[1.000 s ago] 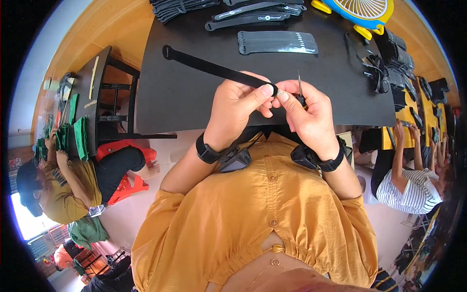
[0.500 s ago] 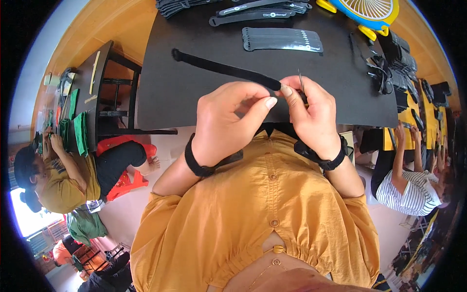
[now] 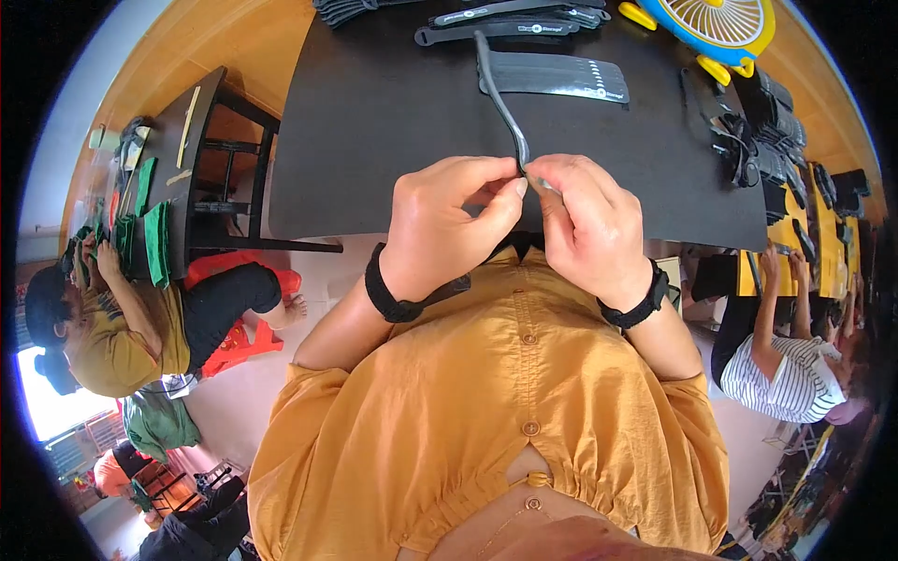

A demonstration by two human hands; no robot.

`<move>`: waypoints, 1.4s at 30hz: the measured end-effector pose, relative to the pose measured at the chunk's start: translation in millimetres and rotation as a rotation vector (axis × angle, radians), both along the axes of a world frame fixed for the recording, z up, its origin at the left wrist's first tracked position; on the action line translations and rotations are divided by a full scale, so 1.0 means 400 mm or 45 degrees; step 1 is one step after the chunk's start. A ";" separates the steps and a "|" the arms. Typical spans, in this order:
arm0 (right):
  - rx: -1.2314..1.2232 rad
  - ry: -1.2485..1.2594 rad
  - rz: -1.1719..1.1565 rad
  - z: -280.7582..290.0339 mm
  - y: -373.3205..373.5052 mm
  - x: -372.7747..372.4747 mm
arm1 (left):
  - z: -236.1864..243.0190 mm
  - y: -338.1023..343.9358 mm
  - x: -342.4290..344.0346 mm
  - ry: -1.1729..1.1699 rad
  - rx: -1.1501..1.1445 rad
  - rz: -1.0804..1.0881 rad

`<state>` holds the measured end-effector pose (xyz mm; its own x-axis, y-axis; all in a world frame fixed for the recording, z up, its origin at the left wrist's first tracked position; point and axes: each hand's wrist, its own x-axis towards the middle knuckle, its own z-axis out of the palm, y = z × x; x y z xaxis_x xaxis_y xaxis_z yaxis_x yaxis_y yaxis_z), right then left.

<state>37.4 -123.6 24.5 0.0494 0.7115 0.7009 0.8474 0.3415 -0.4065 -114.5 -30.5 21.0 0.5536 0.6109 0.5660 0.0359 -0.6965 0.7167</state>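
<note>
A long, narrow black strap runs away from my hands, over the table and past a flat pack of straps. Its far tip is rounded, and a grey side of it shows. My left hand pinches its near end between thumb and fingertips. Right against that end, my right hand is closed, fingertips touching the strap. A small shiny metal tool shows between the right thumb and fingers. Most of that tool is hidden by the hand, so its kind is unclear.
On the dark table lie a flat pack of grey straps, stacked straps and a bundle. A blue-and-yellow fan stands far right, near black straps. People work at tables on both sides.
The strap has swung from pointing far left to pointing almost straight away, and its grey side now shows. My right hand has turned; the metal point that stuck up from it is now lower, by the strap's end.
</note>
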 end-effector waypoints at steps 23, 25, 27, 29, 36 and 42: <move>-0.003 0.003 -0.078 -0.026 0.009 -0.001 | -0.042 -0.013 0.021 0.049 -0.029 0.120; 0.008 0.031 -0.054 -0.020 0.012 0.004 | -0.043 -0.011 0.021 -0.007 -0.120 0.076; -0.014 0.318 -0.019 -0.005 0.011 0.005 | -0.042 -0.009 0.019 -0.063 -0.212 0.031; 0.046 0.305 0.019 -0.012 0.010 0.014 | -0.034 -0.006 0.018 -0.114 -0.223 -0.075; -0.024 0.456 0.070 -0.023 -0.002 0.020 | -0.027 -0.006 0.025 -0.107 -0.208 -0.159; 0.157 0.232 -0.083 -0.054 0.026 0.004 | -0.056 -0.013 0.048 -0.084 -0.219 -0.024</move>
<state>39.2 -113.3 3.0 0.2266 0.6120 0.7577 0.7856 0.3450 -0.5137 -95.4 -35.6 -1.3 0.5310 0.6917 0.4896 -0.0265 -0.5639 0.8254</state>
